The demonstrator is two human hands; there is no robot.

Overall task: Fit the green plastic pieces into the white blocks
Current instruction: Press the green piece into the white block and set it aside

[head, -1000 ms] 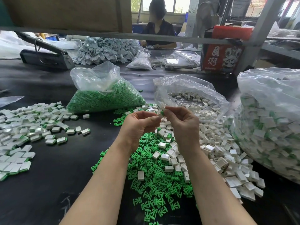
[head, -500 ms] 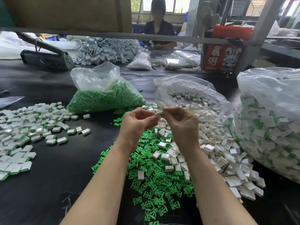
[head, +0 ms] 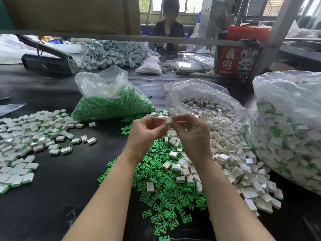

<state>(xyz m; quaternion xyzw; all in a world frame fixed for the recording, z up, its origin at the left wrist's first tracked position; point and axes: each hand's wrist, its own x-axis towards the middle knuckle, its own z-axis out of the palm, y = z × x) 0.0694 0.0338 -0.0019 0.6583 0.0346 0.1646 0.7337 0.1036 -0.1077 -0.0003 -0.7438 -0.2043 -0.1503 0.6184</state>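
Note:
My left hand [head: 147, 132] and my right hand [head: 192, 134] meet above the table's middle, fingertips together. Between them they pinch a small white block [head: 168, 122]; whether a green piece is in it I cannot tell. Below the hands lies a loose heap of green plastic pieces [head: 161, 188]. A spill of empty white blocks [head: 231, 159] spreads to its right. Fitted blocks with green edges [head: 34, 136] lie scattered at the left.
A clear bag of green pieces [head: 112, 103] stands behind the hands, an open bag of white blocks [head: 205, 101] to its right, and a big bag of fitted blocks [head: 291, 129] at far right. A person sits across the table [head: 69, 180], past a metal bar.
Both hands stay together in the same spot. The green tip seen between the fingertips earlier no longer shows; a white block shows there now.

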